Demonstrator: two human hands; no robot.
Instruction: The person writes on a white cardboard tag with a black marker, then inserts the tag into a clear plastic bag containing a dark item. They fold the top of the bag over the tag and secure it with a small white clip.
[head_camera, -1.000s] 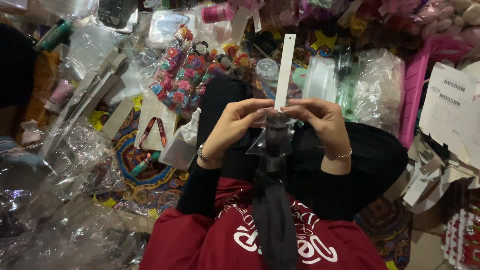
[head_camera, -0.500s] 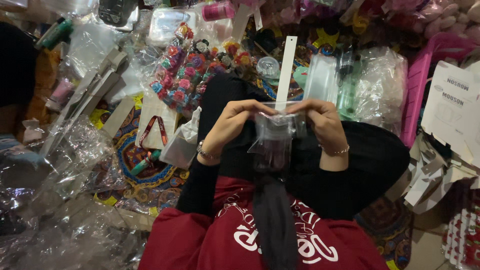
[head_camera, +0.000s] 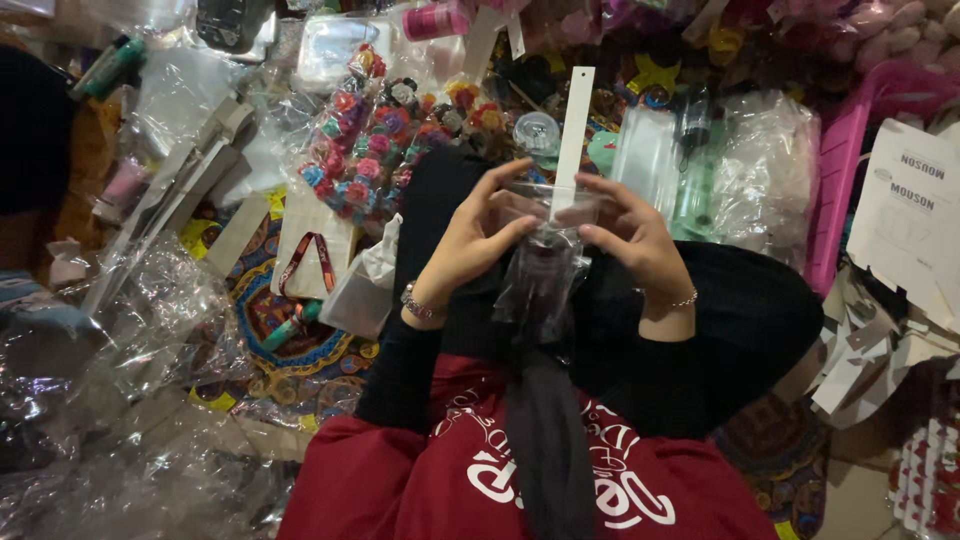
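Your left hand (head_camera: 462, 248) and right hand (head_camera: 628, 236) are both pinched shut on the top edge of a small clear plastic bag (head_camera: 545, 275), thumbs and forefingers closed on its mouth from either side, held up in front of your chest above your lap. A long white card strip (head_camera: 574, 135) stands upright out of the bag's opening, between your two hands, its punched end uppermost. Something dark sits inside the bag, but the crinkled film hides what it is.

To handle this well, keep both pinches level so the mouth of the bag stays flat and the strip stays centred and straight; if one hand drops, the strip will likely tilt. Hold the film close to the strip rather than out at the corners, since thin plastic slips and bunches easily.

Beyond your hands, a sheet of small colourful flower clips (head_camera: 365, 140) lies just past your left hand, a round clear lid (head_camera: 537, 131) near the strip, more clear bags (head_camera: 765, 170) to the right, and a pink basket (head_camera: 845, 170) beside them.
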